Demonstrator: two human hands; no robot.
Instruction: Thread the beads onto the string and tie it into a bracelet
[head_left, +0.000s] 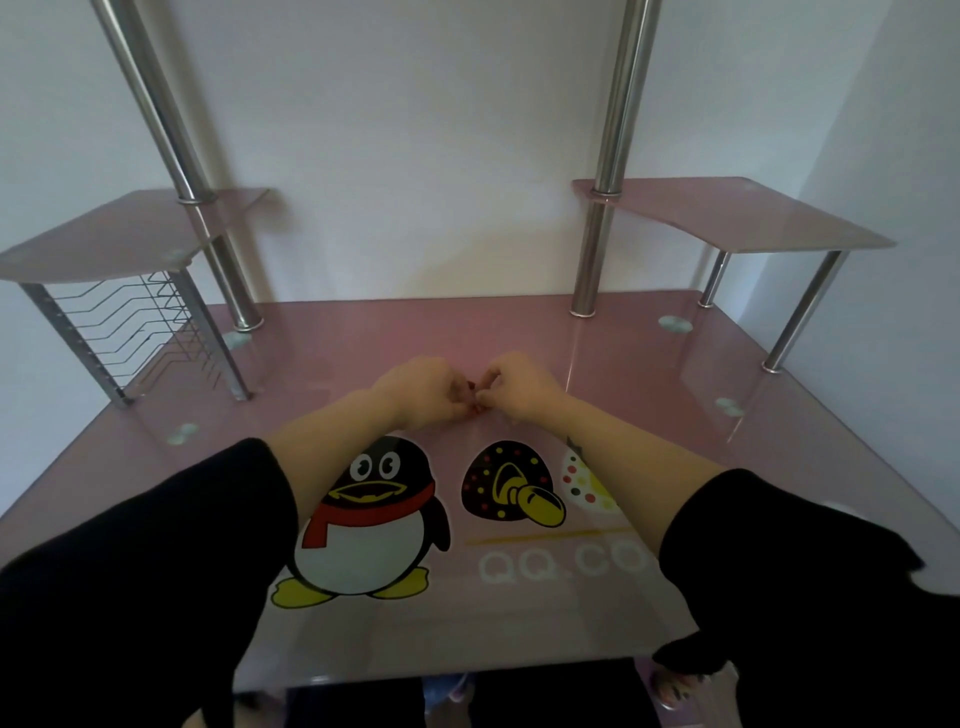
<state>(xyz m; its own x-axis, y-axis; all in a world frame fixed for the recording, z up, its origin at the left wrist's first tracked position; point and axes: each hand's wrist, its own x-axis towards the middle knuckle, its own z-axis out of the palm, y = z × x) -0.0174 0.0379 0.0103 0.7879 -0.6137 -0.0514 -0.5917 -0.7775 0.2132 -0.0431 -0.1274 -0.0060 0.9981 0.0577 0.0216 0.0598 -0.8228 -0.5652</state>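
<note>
Left hand (421, 392), right hand (519, 387) meet over table (623, 374) centre, beads (475, 410) between; rack (130, 322) rear-left.

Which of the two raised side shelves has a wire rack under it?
The shelf on the person's left: a wire rack hangs beneath it. The right-hand shelf stands on plain metal legs, with no rack.

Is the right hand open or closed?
Closed: the right hand has its fingers curled, pinching small red beads, which the left hand pinches too. No string shows.
</note>
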